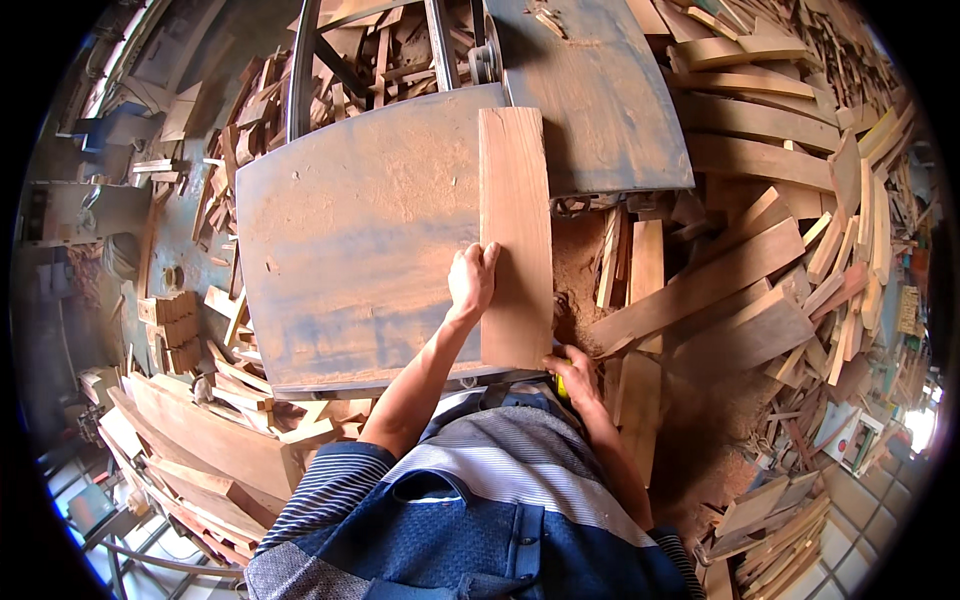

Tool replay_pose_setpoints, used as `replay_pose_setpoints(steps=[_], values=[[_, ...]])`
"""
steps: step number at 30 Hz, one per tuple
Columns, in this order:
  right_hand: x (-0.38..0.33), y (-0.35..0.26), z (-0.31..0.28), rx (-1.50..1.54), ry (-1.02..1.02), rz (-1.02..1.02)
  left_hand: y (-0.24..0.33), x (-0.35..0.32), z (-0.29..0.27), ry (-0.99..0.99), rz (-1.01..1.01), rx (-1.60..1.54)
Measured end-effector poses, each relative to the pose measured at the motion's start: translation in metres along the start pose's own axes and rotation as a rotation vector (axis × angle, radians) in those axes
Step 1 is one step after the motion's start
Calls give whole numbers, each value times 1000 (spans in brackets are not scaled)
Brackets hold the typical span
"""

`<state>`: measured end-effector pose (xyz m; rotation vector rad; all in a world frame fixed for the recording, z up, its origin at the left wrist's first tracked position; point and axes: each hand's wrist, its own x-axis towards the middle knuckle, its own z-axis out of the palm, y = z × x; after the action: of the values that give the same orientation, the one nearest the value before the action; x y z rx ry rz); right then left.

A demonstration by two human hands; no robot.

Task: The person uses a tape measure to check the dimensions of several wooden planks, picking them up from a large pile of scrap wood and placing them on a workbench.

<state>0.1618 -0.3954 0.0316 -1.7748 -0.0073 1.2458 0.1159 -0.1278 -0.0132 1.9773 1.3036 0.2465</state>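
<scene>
Nearest us, our striped and blue shirt fills the lower view. Our right hand rests at the near end of a wooden board, closed around a small yellow object that we cannot identify. Our left hand lies flat and spread against the board's left edge. The board lies lengthwise on the right side of a dusty metal saw table, pointing away from us. Beyond and to the right, offcut planks are heaped over sawdust.
</scene>
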Motion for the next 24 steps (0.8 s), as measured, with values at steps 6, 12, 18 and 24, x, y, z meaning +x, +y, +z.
replay_pose_setpoints(steps=[6,12,18,24], values=[[8,1,3,-228,155,-104,7,11,-16,-142,-51,-93],[31,12,-6,-347,197,-186,1,24,-14,-144,24,53],[29,4,-10,-324,129,-168,-7,27,-18,-228,80,112],[59,29,-16,-258,47,-147,-15,17,-23,-170,107,119]])
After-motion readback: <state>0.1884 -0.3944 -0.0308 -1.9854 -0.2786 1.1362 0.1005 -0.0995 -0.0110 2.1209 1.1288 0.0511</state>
